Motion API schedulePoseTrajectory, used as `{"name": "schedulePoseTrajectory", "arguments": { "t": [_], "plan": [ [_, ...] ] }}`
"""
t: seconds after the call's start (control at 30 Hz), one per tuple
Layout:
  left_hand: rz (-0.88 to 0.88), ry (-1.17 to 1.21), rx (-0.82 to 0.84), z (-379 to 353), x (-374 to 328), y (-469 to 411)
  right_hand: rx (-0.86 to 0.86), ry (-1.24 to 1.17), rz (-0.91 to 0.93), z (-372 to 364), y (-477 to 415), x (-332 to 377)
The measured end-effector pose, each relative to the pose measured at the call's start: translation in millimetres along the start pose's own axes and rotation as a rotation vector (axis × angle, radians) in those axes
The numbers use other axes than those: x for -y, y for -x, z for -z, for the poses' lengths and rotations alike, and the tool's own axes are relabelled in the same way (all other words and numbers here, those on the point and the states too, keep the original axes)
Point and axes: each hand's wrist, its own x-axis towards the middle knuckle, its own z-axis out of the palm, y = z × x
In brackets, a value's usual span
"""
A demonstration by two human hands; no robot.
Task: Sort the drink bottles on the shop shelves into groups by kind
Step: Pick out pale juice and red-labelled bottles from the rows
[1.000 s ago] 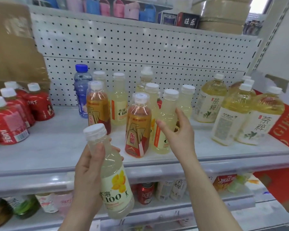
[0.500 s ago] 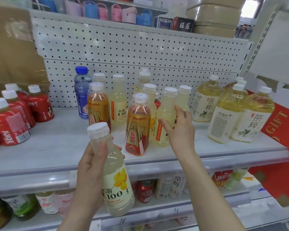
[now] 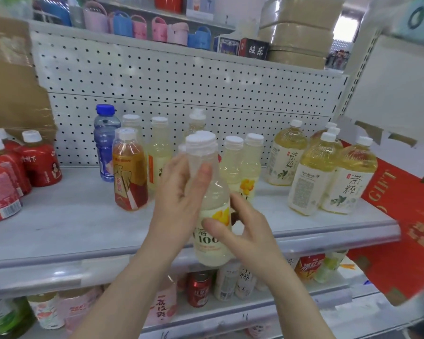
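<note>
I hold a pale C100 lemon drink bottle [image 3: 212, 192] with a white cap upright in front of the middle shelf [image 3: 59, 223]. My left hand [image 3: 179, 199] wraps its upper body from the left. My right hand [image 3: 250, 231] grips its lower part, thumb on the label and fingers behind. More pale C100 bottles [image 3: 249, 172] stand behind on the shelf. An orange drink bottle [image 3: 130, 172] stands to the left, next to a blue-capped water bottle [image 3: 104, 143]. A second orange bottle is mostly hidden behind my hands.
Several yellow tea bottles [image 3: 311, 182] stand at the shelf's right end, red juice bottles [image 3: 41, 162] at its left. The lower shelf holds a red can [image 3: 198, 287] and mixed bottles. A red gift box [image 3: 406, 228] juts in at the right, cardboard [image 3: 10, 81] at upper left.
My left hand lifted the C100 bottle up and to the right, to the middle. My right hand left the bottles on the shelf and came back onto the held bottle.
</note>
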Motion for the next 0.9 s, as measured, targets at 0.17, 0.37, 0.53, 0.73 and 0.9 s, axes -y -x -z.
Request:
{"name": "schedulePoseTrajectory", "arguments": {
  "t": [0.17, 0.37, 0.53, 0.73, 0.9],
  "plan": [
    [0.159, -0.391, -0.103, 0.3, 39.7, -13.2, -0.238, -0.033, -0.092, 39.7, 4.2, -21.8],
    [0.241, -0.283, -0.091, 0.8, 60.3, -6.4, -0.353, -0.053, -0.136, 45.9, 2.1, -35.1],
    [0.154, -0.151, -0.337, 49.2, 31.4, -2.8, -0.306, -0.002, -0.16, 10.1, -10.0, -29.2],
    [0.239, -0.161, -0.338, 101.6, 24.9, 20.3, -0.231, 0.243, -0.124, -66.2, -50.2, -28.5],
    [0.251, -0.152, -0.368, 112.1, 24.9, 30.5, -0.25, 0.382, -0.108, -105.2, -76.3, -35.7]
  ]
}}
